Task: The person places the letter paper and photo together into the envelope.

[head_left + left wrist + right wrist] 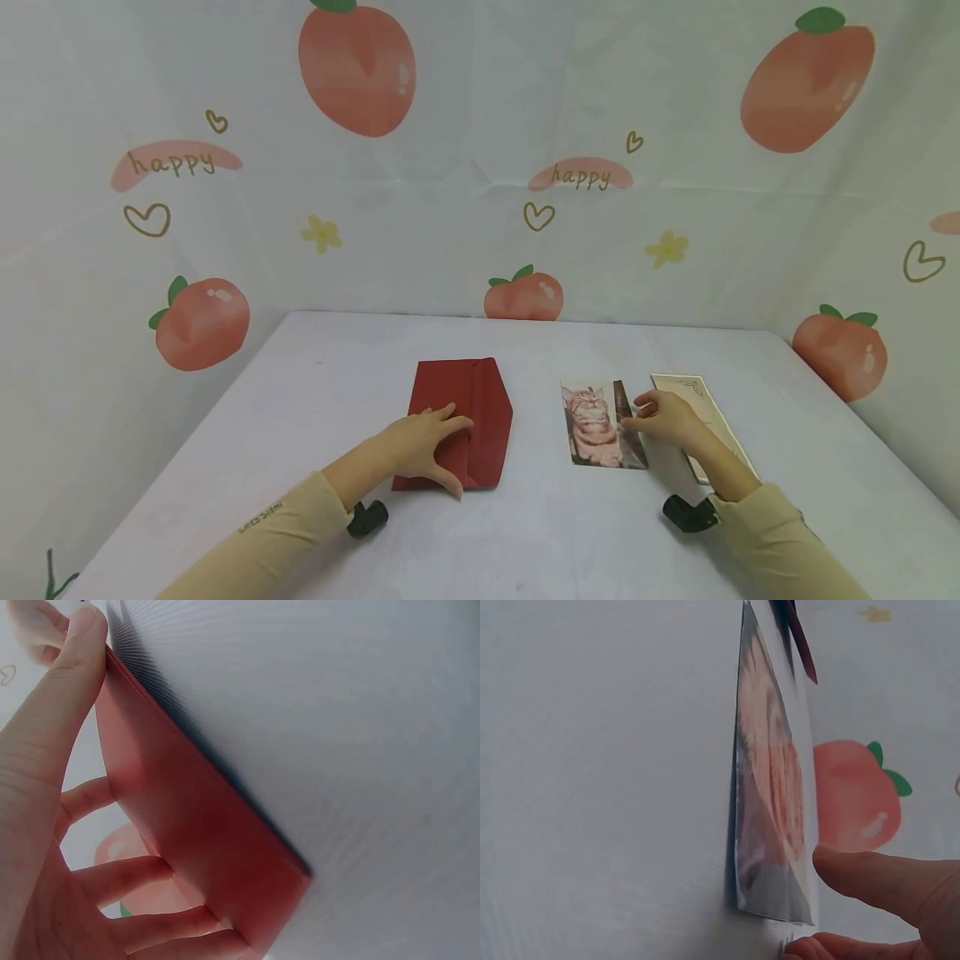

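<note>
Left of centre on the white worktop (540, 533), a red envelope (453, 450) lying flat, its flap (493, 417) unfolded toward the right. Across it, the left hand (420, 446) with fingers spread wide, fingertips touching the red paper, thumb set well apart at the near edge. In the left wrist view, four fingertips against the red surface, slightly bent, with a broad gap to the thumb.

To the right of the envelope and well apart from it, a cat photo card (592, 429) flat on the worktop, long sides running near to far: a striped cat, eyes closed, with a darker strip along the right side. At the right edge of this card, the right hand (667, 417), thumb toward the picture, other fingers bent, a fairly narrow gap in between. In the right wrist view, thumb tip just beside the card's face, fingertips just past the edge; impossible to tell any actual contact.

Farther right, a cream card (708, 408) slanting from far left to near right, dark scrollwork at the far end, partly covered by the right hand and forearm.

On both arms, beige sleeves (270, 537), with small dark lettering on the left one. Beneath each wrist, a black device (367, 519). Beyond the worktop, a white backdrop (450, 208) printed with peaches, heart outlines, yellow flowers and the word "happy".
</note>
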Demonstrator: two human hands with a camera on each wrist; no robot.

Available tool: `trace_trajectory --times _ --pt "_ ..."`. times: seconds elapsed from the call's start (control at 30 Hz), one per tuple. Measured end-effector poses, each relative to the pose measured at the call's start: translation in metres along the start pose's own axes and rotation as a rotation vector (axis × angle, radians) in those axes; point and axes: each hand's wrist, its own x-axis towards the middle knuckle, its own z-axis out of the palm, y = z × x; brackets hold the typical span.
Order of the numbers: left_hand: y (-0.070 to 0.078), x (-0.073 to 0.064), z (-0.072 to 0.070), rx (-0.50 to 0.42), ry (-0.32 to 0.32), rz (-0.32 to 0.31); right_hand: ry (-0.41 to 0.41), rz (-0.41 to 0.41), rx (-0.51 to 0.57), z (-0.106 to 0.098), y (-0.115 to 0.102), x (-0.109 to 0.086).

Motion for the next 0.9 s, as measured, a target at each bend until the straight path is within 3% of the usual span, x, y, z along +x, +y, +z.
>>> trace_trajectory --times 0.5,0.9 --pt "0.0013 -0.0007 -0.0012 0.006 0.001 0.0 -0.047 0.043 -0.029 0.004 -0.0034 0.0045" --pt "0.0024 -0.0013 -0.0023 0.009 -0.01 -0.008 -0.01 0.021 -0.007 0.0048 -0.0051 0.0034"
